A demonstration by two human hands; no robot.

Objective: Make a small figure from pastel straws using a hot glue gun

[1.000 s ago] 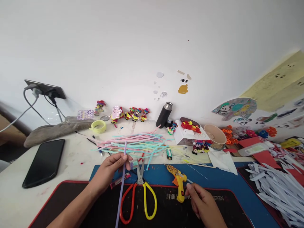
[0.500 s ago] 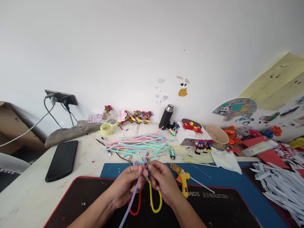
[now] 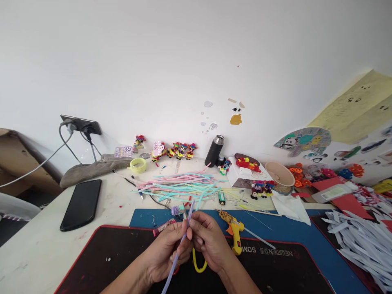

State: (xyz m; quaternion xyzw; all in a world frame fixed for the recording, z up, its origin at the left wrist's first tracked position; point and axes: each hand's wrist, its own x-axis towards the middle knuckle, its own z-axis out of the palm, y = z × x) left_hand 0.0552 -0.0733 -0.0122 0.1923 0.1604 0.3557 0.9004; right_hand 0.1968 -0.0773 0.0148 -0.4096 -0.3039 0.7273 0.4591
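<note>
Both my hands meet over the black desk mat point(image 3: 275, 265) and pinch one lilac paper strip point(image 3: 173, 267). My left hand point(image 3: 167, 253) grips the strip's middle with its fingers curled. My right hand point(image 3: 208, 241) holds the strip's upper end between thumb and fingers. The strip runs from the top of my fingers down toward the lower edge of the picture. Under my hands lie scissors with a yellow handle loop point(image 3: 199, 265), mostly hidden. A pile of pastel strips point(image 3: 180, 185) lies just beyond my hands.
A yellow glue gun point(image 3: 234, 232) lies right of my hands. A black phone point(image 3: 81, 204) rests at the left, a black flask point(image 3: 215, 151) and small colourful figures point(image 3: 179, 150) near the wall. White paper strips point(image 3: 361, 241) are heaped at the right, beside a brown paper bowl point(image 3: 278, 173).
My right hand came from beside the glue gun to the lilac strip and took its upper end. Both hands then drew slightly toward me. The camera shifted left.
</note>
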